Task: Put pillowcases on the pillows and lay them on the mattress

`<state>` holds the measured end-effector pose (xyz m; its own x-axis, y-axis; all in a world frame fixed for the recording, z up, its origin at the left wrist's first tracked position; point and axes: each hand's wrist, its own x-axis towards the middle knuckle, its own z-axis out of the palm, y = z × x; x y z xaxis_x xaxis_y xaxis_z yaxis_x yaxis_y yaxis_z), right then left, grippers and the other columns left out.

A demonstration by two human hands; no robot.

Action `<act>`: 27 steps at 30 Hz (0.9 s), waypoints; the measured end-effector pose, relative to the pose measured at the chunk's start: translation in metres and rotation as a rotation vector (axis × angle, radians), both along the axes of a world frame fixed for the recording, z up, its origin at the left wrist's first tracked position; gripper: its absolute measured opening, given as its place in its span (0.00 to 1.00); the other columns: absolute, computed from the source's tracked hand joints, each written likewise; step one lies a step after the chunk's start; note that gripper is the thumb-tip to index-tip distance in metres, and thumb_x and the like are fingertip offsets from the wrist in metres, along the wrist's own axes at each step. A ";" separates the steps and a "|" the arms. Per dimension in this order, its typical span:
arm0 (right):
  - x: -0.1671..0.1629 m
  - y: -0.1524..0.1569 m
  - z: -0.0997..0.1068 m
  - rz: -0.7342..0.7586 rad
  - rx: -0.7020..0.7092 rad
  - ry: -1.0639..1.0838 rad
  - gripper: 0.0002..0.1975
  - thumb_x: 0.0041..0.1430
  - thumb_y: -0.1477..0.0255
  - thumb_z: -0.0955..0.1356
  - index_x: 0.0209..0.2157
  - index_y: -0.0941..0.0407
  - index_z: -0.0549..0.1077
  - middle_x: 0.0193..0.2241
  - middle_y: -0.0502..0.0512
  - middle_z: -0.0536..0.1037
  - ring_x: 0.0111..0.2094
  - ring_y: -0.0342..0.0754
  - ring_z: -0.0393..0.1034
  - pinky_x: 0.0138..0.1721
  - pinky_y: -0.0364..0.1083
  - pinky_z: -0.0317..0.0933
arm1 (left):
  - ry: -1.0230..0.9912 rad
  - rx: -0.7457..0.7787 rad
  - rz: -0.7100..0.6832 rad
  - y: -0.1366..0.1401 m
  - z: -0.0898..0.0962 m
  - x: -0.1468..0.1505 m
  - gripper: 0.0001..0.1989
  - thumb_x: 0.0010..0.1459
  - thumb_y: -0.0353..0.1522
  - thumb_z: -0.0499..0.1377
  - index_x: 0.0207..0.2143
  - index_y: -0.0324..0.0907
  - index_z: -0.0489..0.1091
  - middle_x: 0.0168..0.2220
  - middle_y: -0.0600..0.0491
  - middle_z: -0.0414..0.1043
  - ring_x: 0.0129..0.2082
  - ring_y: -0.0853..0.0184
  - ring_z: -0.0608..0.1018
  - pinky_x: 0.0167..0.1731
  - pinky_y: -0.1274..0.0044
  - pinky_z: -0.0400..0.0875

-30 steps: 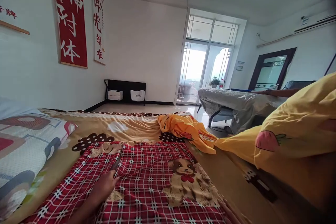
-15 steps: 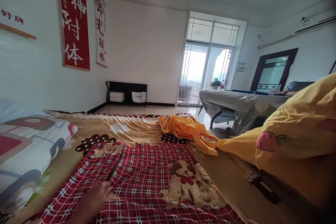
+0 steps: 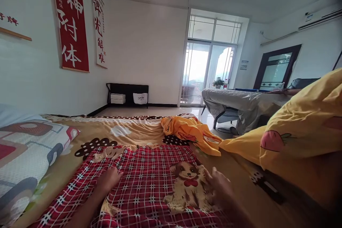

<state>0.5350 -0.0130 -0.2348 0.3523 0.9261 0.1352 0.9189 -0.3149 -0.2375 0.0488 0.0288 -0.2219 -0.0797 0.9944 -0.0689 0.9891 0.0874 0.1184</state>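
Observation:
A red plaid blanket (image 3: 144,181) with a dog print lies folded on the bed in front of me. My left hand (image 3: 109,180) is on its left part, fingers closed at the cloth and seeming to pinch it. Over the right edge, beside the printed dog (image 3: 187,185), is my right hand (image 3: 219,183). Its thumb and forefinger are a little apart, and the other fingers are partly hidden. Whether the right fingertips press on the cloth is hard to see.
A tan bedspread (image 3: 144,130) lies underneath. Rumpled orange cloth (image 3: 189,130) is beyond the blanket, a yellow bundle of bedding (image 3: 301,121) to the right, and a patterned pillow (image 3: 29,153) to the left. Farther off stands a plastic-covered table (image 3: 235,96), where another person's arm (image 3: 283,92) rests.
My left hand has moved forward along the blanket, and the dark gap in the cloth there no longer shows. My right hand has come up from the bottom edge to the blanket's right side.

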 end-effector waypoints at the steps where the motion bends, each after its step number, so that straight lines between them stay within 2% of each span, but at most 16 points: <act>1: -0.006 0.007 -0.005 -0.015 -0.070 -0.039 0.23 0.66 0.59 0.54 0.42 0.57 0.73 0.41 0.66 0.80 0.43 0.58 0.76 0.41 0.51 0.66 | 0.013 0.009 -0.006 0.001 -0.004 0.002 0.19 0.64 0.36 0.45 0.41 0.35 0.72 0.43 0.36 0.77 0.43 0.52 0.79 0.37 0.69 0.69; 4: -0.011 0.012 -0.020 0.002 -0.135 -0.068 0.22 0.68 0.62 0.54 0.43 0.58 0.73 0.42 0.66 0.80 0.44 0.59 0.76 0.42 0.52 0.65 | 0.045 0.037 -0.040 -0.002 -0.019 -0.002 0.21 0.65 0.29 0.40 0.43 0.34 0.72 0.44 0.35 0.76 0.43 0.55 0.79 0.40 0.68 0.70; 7: -0.005 0.008 -0.022 0.010 -0.152 -0.100 0.22 0.69 0.63 0.53 0.43 0.58 0.73 0.41 0.66 0.79 0.44 0.59 0.76 0.41 0.53 0.65 | 0.055 0.059 -0.071 -0.005 -0.027 -0.010 0.23 0.66 0.28 0.38 0.45 0.35 0.72 0.43 0.36 0.77 0.42 0.57 0.80 0.40 0.69 0.70; 10: -0.003 0.017 -0.007 0.002 -0.135 -0.169 0.18 0.65 0.70 0.57 0.49 0.63 0.72 0.46 0.71 0.76 0.48 0.62 0.73 0.46 0.56 0.62 | 0.004 0.051 -0.070 0.001 -0.022 -0.011 0.22 0.66 0.30 0.39 0.44 0.34 0.71 0.42 0.37 0.77 0.42 0.55 0.80 0.41 0.68 0.70; 12: -0.010 0.034 0.007 0.039 -0.064 -0.224 0.22 0.61 0.72 0.61 0.55 0.65 0.67 0.54 0.74 0.70 0.56 0.63 0.66 0.53 0.57 0.57 | -0.060 0.022 -0.021 0.006 -0.014 -0.007 0.23 0.66 0.35 0.40 0.42 0.33 0.71 0.42 0.36 0.77 0.44 0.53 0.79 0.42 0.66 0.70; 15: -0.030 0.067 0.013 0.134 0.057 -0.240 0.26 0.65 0.67 0.57 0.61 0.62 0.61 0.63 0.68 0.62 0.64 0.57 0.54 0.61 0.53 0.48 | -0.053 0.024 0.037 0.011 -0.005 0.003 0.26 0.66 0.41 0.40 0.42 0.32 0.72 0.42 0.34 0.77 0.44 0.50 0.79 0.41 0.65 0.70; 18: -0.046 0.090 -0.006 0.221 0.024 -0.118 0.28 0.68 0.62 0.51 0.64 0.57 0.58 0.66 0.60 0.58 0.67 0.51 0.48 0.65 0.52 0.42 | 0.047 0.070 -0.004 0.009 -0.005 0.009 0.24 0.66 0.32 0.39 0.43 0.33 0.73 0.43 0.35 0.76 0.45 0.50 0.79 0.42 0.64 0.70; 21: -0.042 0.099 -0.029 0.296 -0.061 -0.011 0.32 0.67 0.57 0.52 0.66 0.59 0.56 0.67 0.58 0.54 0.69 0.50 0.42 0.66 0.51 0.40 | 0.057 0.053 -0.026 0.007 -0.010 0.006 0.24 0.64 0.27 0.38 0.43 0.34 0.73 0.42 0.36 0.76 0.42 0.53 0.80 0.39 0.66 0.70; 24: -0.027 0.105 -0.032 0.320 -0.098 0.046 0.32 0.67 0.57 0.51 0.66 0.59 0.55 0.68 0.57 0.53 0.68 0.47 0.45 0.65 0.47 0.42 | -0.004 0.014 -0.017 0.014 -0.011 -0.002 0.22 0.64 0.28 0.39 0.40 0.35 0.74 0.40 0.37 0.77 0.37 0.57 0.80 0.36 0.70 0.70; 27: -0.023 0.118 -0.020 0.256 -0.111 0.037 0.33 0.66 0.56 0.53 0.65 0.60 0.57 0.66 0.61 0.58 0.66 0.53 0.51 0.65 0.53 0.43 | -0.043 0.010 0.006 0.028 -0.005 -0.003 0.22 0.65 0.33 0.41 0.38 0.36 0.74 0.39 0.38 0.77 0.39 0.56 0.80 0.37 0.69 0.70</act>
